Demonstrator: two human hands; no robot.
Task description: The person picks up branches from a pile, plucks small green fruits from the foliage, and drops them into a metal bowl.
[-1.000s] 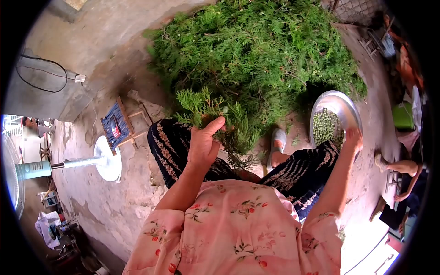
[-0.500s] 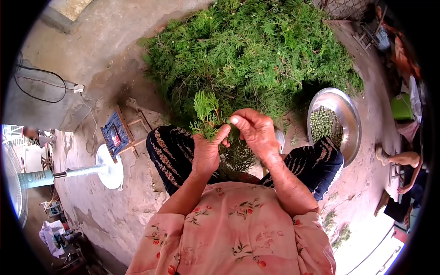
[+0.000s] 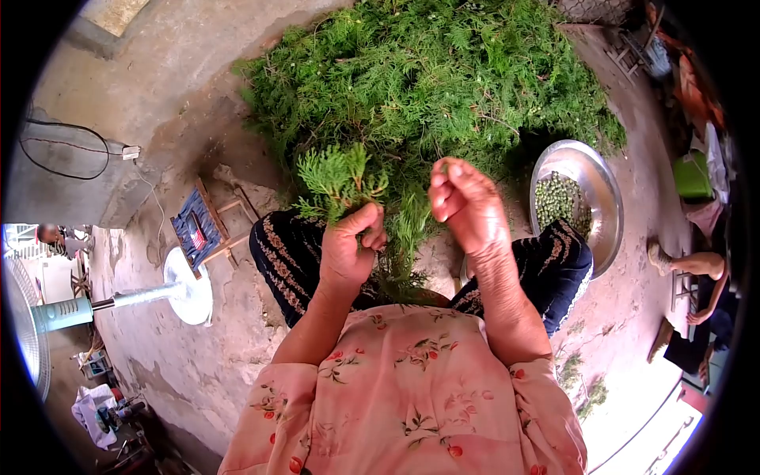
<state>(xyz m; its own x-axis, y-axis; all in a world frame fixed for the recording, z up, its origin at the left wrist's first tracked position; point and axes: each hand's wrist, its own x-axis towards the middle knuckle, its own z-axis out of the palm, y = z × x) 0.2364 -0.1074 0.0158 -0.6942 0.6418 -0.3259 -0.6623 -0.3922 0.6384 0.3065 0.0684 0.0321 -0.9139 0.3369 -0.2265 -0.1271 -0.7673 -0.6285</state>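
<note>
My left hand (image 3: 351, 247) is closed around the stem of a green conifer sprig (image 3: 334, 180), whose flat, scaly fronds fan out above the thumb. To its right and apart from it is my right hand (image 3: 473, 207), fingers curled in with thumb and fingertips together. Whatever may be pinched there is too small to make out. Between my knees hang more feathery conifer fronds (image 3: 408, 229). A large heap of cut conifer branches (image 3: 443, 87) lies just beyond both hands. Beside my right knee, a metal basin (image 3: 608, 186) holds many small round green cones (image 3: 557, 196).
At left stand a small wooden folding stool (image 3: 207, 229) with a dark seat and a fan with a white round base (image 3: 188, 289). A cable (image 3: 75, 170) hangs by the wall. Another person's leg (image 3: 689, 267) shows at far right, below a green container (image 3: 693, 179).
My right hand has pulled away from the sprig, to the right and slightly up, and turned. The left hand has shifted slightly left with the sprig, which now leans left.
</note>
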